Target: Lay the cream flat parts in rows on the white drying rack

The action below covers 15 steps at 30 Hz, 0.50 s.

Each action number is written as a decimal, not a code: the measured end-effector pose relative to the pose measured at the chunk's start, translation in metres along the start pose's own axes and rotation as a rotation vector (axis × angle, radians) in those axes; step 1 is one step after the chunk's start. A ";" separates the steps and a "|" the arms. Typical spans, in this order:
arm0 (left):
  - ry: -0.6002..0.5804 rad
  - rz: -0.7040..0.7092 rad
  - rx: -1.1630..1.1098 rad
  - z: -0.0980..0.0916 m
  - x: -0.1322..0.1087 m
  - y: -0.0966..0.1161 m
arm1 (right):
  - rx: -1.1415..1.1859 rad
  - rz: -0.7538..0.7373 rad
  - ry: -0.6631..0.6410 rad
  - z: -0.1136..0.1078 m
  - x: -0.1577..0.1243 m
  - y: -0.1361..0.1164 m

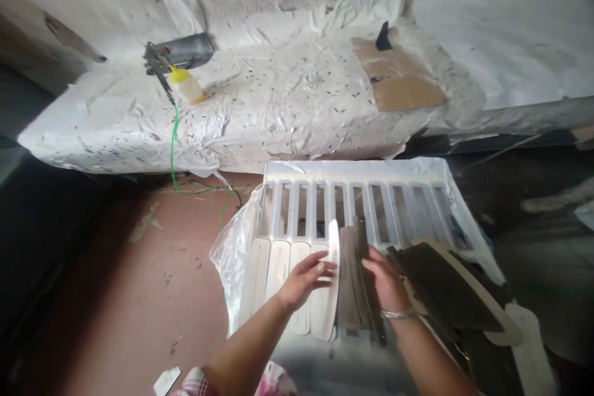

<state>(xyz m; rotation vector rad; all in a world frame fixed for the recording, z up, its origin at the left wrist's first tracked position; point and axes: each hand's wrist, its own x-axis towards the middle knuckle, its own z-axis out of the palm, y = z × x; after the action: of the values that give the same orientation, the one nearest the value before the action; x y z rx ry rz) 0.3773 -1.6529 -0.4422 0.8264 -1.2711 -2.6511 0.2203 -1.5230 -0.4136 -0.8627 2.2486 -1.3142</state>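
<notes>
In the frame's lower centre, the left hand (306, 278) spreads its fingers against a tilted white strip (332, 306); the right hand (386, 281) touches a dark strip (367, 284), pinch unclear. A loose left hold could let the white strip tip over.

A pale slatted rack (315, 168) carries a row of white strips (278, 266) side by side, with dark pieces (448, 284) piled at its right. Behind it, a white-covered bench (288, 86) holds a spray gun (160, 65) with a yellow-topped bottle (188, 86) and a cardboard sheet (411, 93); the reddish floor (116, 272) bears a thin green hose (199, 189) and a white card (166, 380)
</notes>
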 end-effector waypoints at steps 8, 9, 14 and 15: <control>0.213 -0.126 -0.063 -0.108 -0.010 0.052 | 0.718 0.480 -0.326 0.142 0.056 -0.034; 0.277 -0.112 -0.096 -0.123 -0.011 0.060 | 0.722 0.481 -0.343 0.158 0.066 -0.035; 0.512 0.055 0.054 -0.203 0.000 0.095 | 0.507 0.450 -0.362 0.230 0.110 -0.022; 0.528 0.086 0.107 -0.216 0.005 0.100 | 0.438 0.478 -0.356 0.243 0.114 -0.021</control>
<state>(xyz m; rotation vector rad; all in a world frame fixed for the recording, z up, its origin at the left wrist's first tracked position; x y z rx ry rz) 0.4674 -1.8700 -0.4801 1.3357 -1.2658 -2.1019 0.2904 -1.7621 -0.5157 -0.3368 1.6601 -1.2337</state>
